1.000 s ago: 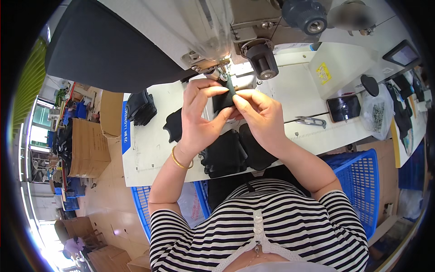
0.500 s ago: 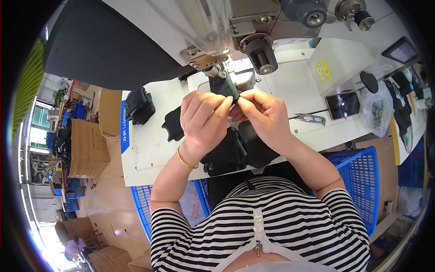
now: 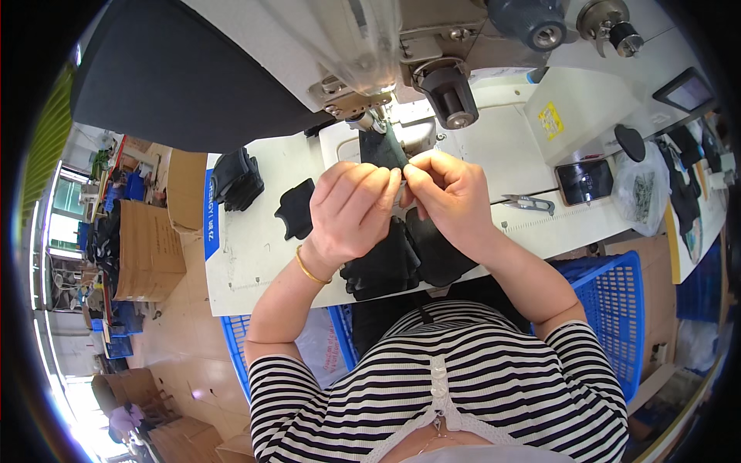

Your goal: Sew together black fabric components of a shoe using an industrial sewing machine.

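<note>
A dark fabric piece [image 3: 378, 148] stretches from under the presser foot of the sewing machine [image 3: 455, 92] toward me. My left hand [image 3: 351, 207] pinches its near edge, fingers curled. Right beside it, my right hand [image 3: 446, 193] grips the same edge between thumb and forefinger; the fingertips of both hands almost touch. Below my hands, two piles of black fabric pieces [image 3: 382, 266] lie at the table's near edge, partly covered by my hands. A single black piece [image 3: 295, 210] lies flat to the left of my left hand.
A stack of black pieces [image 3: 237, 179] sits at the table's left end. To the right are thread snips [image 3: 529, 204], a phone [image 3: 584, 183] and a clear plastic bag [image 3: 642, 189]. Blue baskets [image 3: 610, 309] stand below the table on both sides.
Both hands stay pinched on the fabric edge, and my left hand has shifted slightly. The fabric's near edge looks more drawn together, with less of its end showing between the hands.
</note>
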Action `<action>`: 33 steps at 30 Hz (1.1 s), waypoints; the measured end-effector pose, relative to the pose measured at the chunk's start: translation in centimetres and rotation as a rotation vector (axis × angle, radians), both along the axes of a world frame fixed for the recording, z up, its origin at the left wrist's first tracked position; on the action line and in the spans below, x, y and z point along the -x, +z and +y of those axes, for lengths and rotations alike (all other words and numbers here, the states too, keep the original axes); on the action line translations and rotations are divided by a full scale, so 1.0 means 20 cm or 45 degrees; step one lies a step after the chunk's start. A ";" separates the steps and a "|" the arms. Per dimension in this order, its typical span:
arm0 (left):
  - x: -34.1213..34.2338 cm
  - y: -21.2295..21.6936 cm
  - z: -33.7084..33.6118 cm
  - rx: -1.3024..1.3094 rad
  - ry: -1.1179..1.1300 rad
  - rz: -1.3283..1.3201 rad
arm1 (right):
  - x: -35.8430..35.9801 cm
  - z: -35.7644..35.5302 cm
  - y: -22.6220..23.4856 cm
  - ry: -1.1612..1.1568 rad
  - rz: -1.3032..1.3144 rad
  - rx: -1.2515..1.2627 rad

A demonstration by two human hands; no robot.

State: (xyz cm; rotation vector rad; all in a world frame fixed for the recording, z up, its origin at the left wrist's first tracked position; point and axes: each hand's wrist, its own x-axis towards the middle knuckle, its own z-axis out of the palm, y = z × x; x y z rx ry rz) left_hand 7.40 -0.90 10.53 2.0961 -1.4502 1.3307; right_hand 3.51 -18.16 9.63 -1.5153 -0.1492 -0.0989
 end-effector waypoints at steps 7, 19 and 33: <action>-0.01 -0.03 -0.02 0.120 0.153 0.005 | 0.01 0.05 -0.03 -0.086 -0.098 -0.129; -0.07 -0.04 0.00 0.131 0.043 -0.071 | -0.03 0.07 -0.02 -0.084 -0.062 -0.172; -0.20 -0.04 0.00 0.146 0.040 -0.157 | -0.03 0.06 -0.04 -0.064 -0.026 -0.193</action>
